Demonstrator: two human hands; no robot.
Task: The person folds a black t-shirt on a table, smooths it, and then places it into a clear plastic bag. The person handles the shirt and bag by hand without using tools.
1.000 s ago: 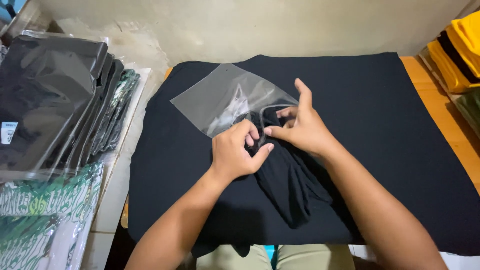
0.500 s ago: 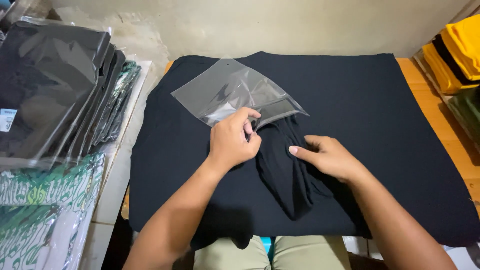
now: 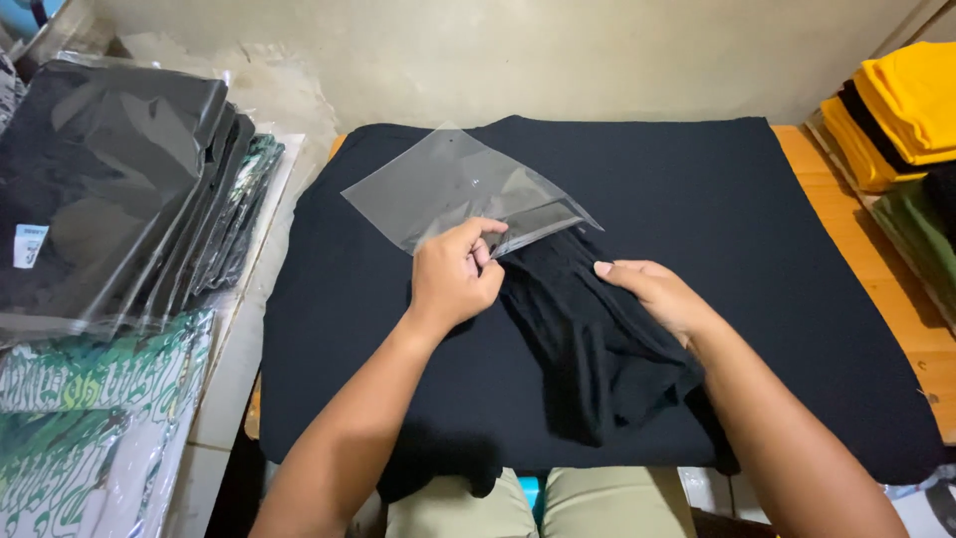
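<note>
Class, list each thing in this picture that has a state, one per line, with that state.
Clear plastic bag: flat, mouth pinched open by left hand.
Folded black garment: top end at the bag mouth, rest outside.
Right hand: resting flat on the garment.
Bagged shirts: stacked, sealed.
Yellow shirts: folded, stacked.

Bag [image 3: 453, 189]: clear glossy plastic film, smooth.
Garment [image 3: 588, 339]: black matt cloth, soft and creased.
Cover [image 3: 757, 219]: black matt cloth.
Table [image 3: 856, 249]: smooth orange wood.
Stacked packs [image 3: 110, 189]: glossy plastic wrapping.
</note>
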